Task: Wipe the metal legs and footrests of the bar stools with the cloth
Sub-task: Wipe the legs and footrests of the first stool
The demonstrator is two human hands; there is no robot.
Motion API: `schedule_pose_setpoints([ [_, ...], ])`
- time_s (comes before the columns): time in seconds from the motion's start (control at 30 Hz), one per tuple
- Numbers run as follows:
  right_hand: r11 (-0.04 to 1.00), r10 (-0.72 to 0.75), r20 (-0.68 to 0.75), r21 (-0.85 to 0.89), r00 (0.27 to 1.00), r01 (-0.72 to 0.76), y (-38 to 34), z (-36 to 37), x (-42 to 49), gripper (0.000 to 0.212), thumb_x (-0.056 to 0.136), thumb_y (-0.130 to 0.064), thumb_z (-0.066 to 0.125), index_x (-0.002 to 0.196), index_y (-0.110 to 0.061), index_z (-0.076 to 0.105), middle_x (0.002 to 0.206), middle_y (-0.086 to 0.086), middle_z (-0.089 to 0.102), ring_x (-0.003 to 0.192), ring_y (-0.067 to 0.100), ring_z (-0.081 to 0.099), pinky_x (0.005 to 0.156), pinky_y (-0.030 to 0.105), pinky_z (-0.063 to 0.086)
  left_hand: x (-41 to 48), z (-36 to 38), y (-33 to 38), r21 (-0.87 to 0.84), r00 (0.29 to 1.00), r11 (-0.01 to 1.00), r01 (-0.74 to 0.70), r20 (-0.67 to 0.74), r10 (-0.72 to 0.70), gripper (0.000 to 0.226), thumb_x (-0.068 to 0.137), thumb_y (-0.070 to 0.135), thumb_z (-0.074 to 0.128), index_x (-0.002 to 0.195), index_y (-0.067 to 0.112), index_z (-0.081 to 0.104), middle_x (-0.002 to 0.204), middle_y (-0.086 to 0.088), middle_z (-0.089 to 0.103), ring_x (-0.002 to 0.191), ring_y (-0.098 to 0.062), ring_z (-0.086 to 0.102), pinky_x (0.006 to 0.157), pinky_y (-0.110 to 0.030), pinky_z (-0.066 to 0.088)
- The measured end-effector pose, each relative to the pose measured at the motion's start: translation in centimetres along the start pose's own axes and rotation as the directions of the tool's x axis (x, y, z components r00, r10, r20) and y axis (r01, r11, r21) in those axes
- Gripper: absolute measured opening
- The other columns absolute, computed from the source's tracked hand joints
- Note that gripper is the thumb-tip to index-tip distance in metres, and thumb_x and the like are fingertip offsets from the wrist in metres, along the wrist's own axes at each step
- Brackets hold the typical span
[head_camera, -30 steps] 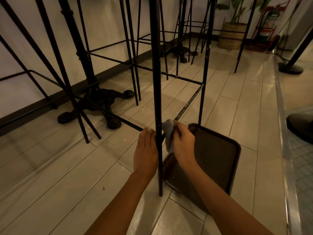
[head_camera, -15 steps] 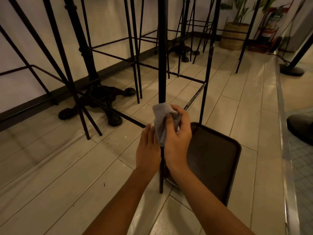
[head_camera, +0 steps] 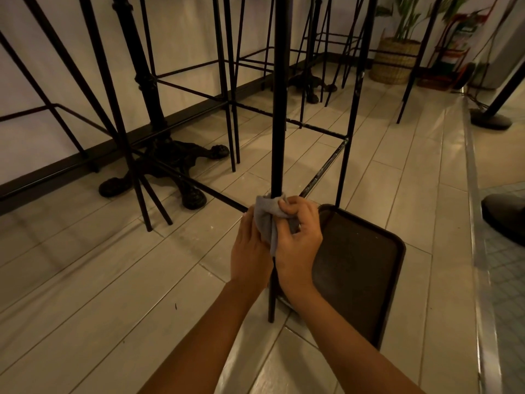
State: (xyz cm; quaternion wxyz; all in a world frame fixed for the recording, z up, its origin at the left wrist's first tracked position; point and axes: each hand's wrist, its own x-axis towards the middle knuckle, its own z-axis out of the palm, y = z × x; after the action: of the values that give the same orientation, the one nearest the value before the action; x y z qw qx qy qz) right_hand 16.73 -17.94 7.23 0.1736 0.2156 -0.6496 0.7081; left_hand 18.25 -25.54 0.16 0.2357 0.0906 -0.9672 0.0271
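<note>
— Fingers (head_camera: pixel 298 206) of my right hand (head_camera: pixel 298 243) curl round the stool leg (head_camera: pixel 279 109), low down beside the tray (head_camera: pixel 363 280), wrapping the cloth (head_camera: pixel 265 217) onto it.
— And your left hand (head_camera: pixel 248 251)?
— Straight-fingered, resting against the cloth.

no readable text, labels or numbers anywhere

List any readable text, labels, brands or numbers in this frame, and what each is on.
No text can be read anywhere in the head view.
On the red and green canister-like object by the far wall: pale label patches, too small and blurred to read.
On the grey cloth, black metal stool leg, dark brown plastic tray and woven plant basket: no markings visible.
</note>
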Motion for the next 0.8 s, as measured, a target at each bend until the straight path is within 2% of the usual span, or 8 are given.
schedule_pose_setpoints([
  [0.2,0.999,-0.043,-0.026,0.027,0.999,0.043,-1.0,0.4,1.5,0.02,0.084,0.006,0.057,0.091,-0.012,0.059,0.097,0.006,0.057,0.094,0.004,0.055,0.084,0.012,0.044,0.2,0.4,0.1,0.037,0.999,0.999,0.019,0.033,-0.02,0.059,0.088,0.032,0.029,0.139,0.002,0.024,0.137,-0.022,0.047,0.13,-0.035,0.042,0.112,-0.043,0.012],
  [0.33,0.991,-0.13,0.052,-0.033,0.99,0.132,-0.5,-0.4,1.6,0.019,0.083,0.011,0.055,0.094,-0.004,0.063,0.102,0.009,0.057,0.098,0.009,0.056,0.089,0.018,0.046,0.1,0.8,0.1,0.068,0.994,0.997,0.03,0.098,-0.037,0.057,0.089,0.029,0.025,0.139,0.001,0.034,0.14,-0.022,0.042,0.135,-0.035,0.034,0.112,-0.044,0.014],
  [0.47,0.983,-0.16,0.114,-0.073,0.98,0.169,0.5,-1.2,1.0,0.022,0.081,0.015,0.054,0.094,0.0,0.064,0.105,0.002,0.054,0.102,0.004,0.054,0.093,0.019,0.046,0.2,1.7,-0.2,0.042,0.992,0.997,0.059,0.106,-0.064,0.061,0.093,0.034,0.014,0.147,0.005,0.017,0.154,-0.017,0.016,0.144,-0.03,0.008,0.119,-0.038,-0.002],
  [0.57,0.979,-0.168,0.136,-0.094,0.976,0.182,1.2,-1.5,0.6,0.023,0.079,0.016,0.055,0.093,0.001,0.065,0.105,0.0,0.053,0.104,-0.004,0.051,0.094,0.015,0.043,0.1,1.7,-0.2,0.022,0.992,0.999,0.04,0.117,-0.043,0.058,0.095,0.032,0.012,0.148,0.008,0.011,0.156,-0.014,0.008,0.144,-0.028,0.002,0.118,-0.039,-0.002],
  [0.67,0.979,-0.15,0.167,-0.112,0.974,0.17,2.1,-2.0,-0.2,0.023,0.079,0.016,0.055,0.092,0.0,0.065,0.106,0.002,0.054,0.104,0.001,0.053,0.095,0.016,0.044,0.2,1.4,-0.3,-0.011,0.987,1.0,0.0,0.162,0.002,0.059,0.093,0.029,-0.017,0.148,0.014,-0.003,0.156,-0.01,-0.005,0.144,-0.027,-0.008,0.118,-0.042,-0.003],
  [0.7,0.98,-0.139,0.181,-0.118,0.974,0.161,2.3,-2.3,-0.4,0.023,0.08,0.016,0.055,0.092,0.0,0.065,0.106,0.002,0.054,0.104,0.002,0.053,0.095,0.017,0.044,0.3,1.6,-0.3,-0.015,0.983,1.0,-0.006,0.181,0.009,0.059,0.092,0.03,-0.019,0.148,0.016,-0.006,0.156,-0.009,-0.008,0.144,-0.026,-0.011,0.118,-0.042,-0.003],
  [0.73,0.98,-0.132,0.198,-0.124,0.971,0.158,2.4,-2.5,-0.4,0.023,0.08,0.015,0.055,0.092,0.0,0.065,0.106,0.002,0.054,0.103,0.002,0.053,0.094,0.016,0.044,0.3,1.7,-0.5,-0.011,0.981,1.0,-0.003,0.194,0.005,0.056,0.094,0.031,-0.012,0.148,0.017,-0.006,0.157,-0.008,-0.007,0.144,-0.025,-0.011,0.118,-0.041,-0.003],
  [0.8,0.976,-0.14,0.222,-0.136,0.965,0.172,2.3,-2.9,-0.2,0.022,0.08,0.015,0.055,0.093,-0.001,0.065,0.105,0.002,0.055,0.102,0.001,0.054,0.094,0.017,0.045,0.3,1.5,-0.6,-0.005,0.98,1.0,0.013,0.198,-0.012,0.056,0.098,0.033,0.021,0.149,0.017,0.005,0.157,-0.009,0.006,0.145,-0.026,-0.003,0.118,-0.041,0.006],
])
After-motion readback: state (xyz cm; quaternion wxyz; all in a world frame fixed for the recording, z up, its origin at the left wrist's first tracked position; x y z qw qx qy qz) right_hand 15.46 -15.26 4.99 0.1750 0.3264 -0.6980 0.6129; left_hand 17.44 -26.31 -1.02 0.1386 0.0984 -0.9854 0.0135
